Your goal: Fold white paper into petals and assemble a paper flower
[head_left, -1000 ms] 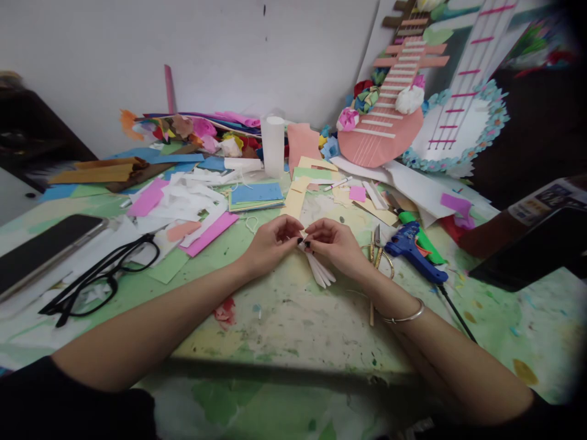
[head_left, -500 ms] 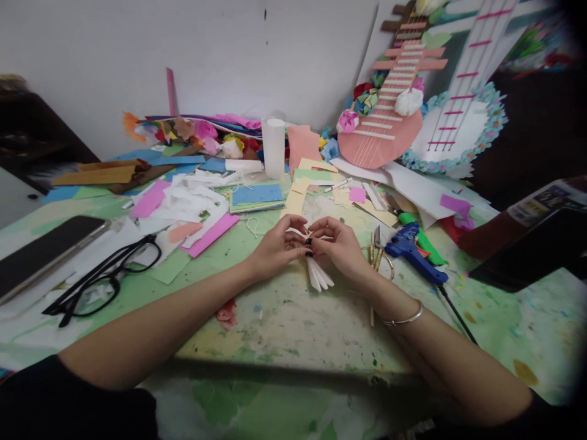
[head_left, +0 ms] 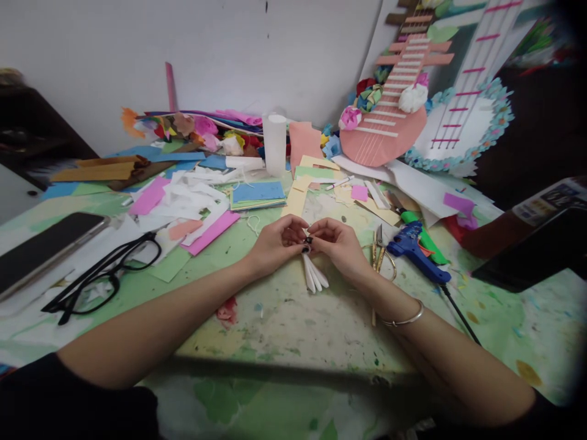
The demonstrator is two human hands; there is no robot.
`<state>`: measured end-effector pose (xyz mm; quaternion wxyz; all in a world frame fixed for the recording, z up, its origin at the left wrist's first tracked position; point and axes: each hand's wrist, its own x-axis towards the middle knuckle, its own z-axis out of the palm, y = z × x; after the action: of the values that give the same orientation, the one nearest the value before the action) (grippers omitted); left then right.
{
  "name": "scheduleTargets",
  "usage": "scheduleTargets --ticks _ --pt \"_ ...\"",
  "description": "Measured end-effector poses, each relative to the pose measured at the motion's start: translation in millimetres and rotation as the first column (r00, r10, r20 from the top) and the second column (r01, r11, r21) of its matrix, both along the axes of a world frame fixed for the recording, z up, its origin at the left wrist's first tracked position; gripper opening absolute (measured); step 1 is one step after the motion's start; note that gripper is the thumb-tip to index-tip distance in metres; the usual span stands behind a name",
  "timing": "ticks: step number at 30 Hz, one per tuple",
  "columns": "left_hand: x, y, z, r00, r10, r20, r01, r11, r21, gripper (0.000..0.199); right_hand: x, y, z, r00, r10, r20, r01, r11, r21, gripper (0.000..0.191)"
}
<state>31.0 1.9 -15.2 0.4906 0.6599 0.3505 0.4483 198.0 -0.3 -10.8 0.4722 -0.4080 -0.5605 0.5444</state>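
Observation:
A pleated white paper piece (head_left: 314, 275) hangs from between my fingertips near the middle of the table, its folds fanning out below. My left hand (head_left: 280, 245) pinches its upper end from the left. From the right, my right hand (head_left: 338, 245) pinches the same end, and the fingertips of both hands meet there. The fingers hide the top of the piece. Gold-handled scissors (head_left: 378, 250) lie just right of my right hand, beside a blue glue gun (head_left: 419, 253).
Black glasses (head_left: 107, 278) and a phone (head_left: 46, 250) lie at the left. Paper scraps (head_left: 183, 198), a stack of blue and green paper (head_left: 257, 194) and a white cylinder (head_left: 275, 145) stand or lie behind. Paper instruments (head_left: 389, 131) lean at the back right; a dark device (head_left: 532, 250) is far right.
The lower end of the white paper piece has swung slightly left and hangs straighter. Both hands keep their pinch, with small finger shifts.

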Motion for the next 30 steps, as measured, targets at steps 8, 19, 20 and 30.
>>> scheduleTargets --ticks 8,19,20,30 --pt "-0.4 2.4 -2.8 0.999 0.014 0.033 -0.014 1.000 0.001 0.034 2.3 2.2 2.3 0.986 0.101 0.131 -0.112 0.990 0.083 0.030" --pt "-8.0 1.8 -0.4 0.963 0.155 -0.219 -0.081 0.946 0.313 0.003 4.2 5.6 -4.6 0.985 0.041 0.169 -0.060 0.992 0.113 0.030" --pt "-8.2 1.1 -0.1 0.958 0.167 -0.234 -0.087 0.944 0.318 0.004 4.2 5.8 -5.0 0.984 0.040 0.173 -0.059 0.992 0.107 0.030" --pt "-8.2 0.1 3.8 0.928 0.164 -0.334 -0.071 0.959 0.275 0.011 5.7 3.5 -3.5 0.952 0.000 0.305 -0.051 0.986 0.159 0.019"
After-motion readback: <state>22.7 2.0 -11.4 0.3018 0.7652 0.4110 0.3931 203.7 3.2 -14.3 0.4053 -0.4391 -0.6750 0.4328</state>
